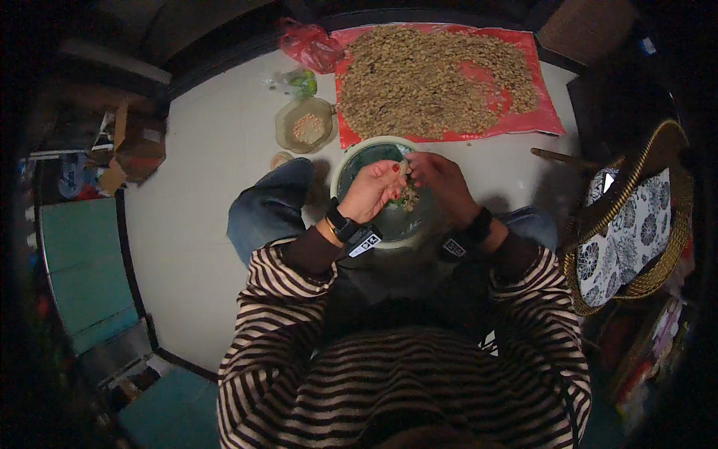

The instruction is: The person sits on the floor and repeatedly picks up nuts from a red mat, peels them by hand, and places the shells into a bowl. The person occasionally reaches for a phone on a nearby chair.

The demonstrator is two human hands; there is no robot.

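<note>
Above a green basin with a pale rim point(339, 171), my two hands meet with the fingertips close together. My left hand point(371, 189), with red nail polish, pinches a small pale piece point(404, 166), which looks like a peanut pod. The fingers of my right hand point(444, 178) are bent beside that piece; blur and shadow hide whether they grip it. Below the hands, a small heap of brownish shells or pods point(409, 201) shows inside the basin. The basin stands on the floor between my knees.
Many unshelled peanuts point(415, 84) cover a red sheet point(547, 115) ahead. Left of it are a bowl point(286, 132) holding pale kernels point(308, 129), a clear bag with something green point(303, 83) and a red plastic bag point(311, 47). A wicker chair point(684, 224) with patterned cushion stands right.
</note>
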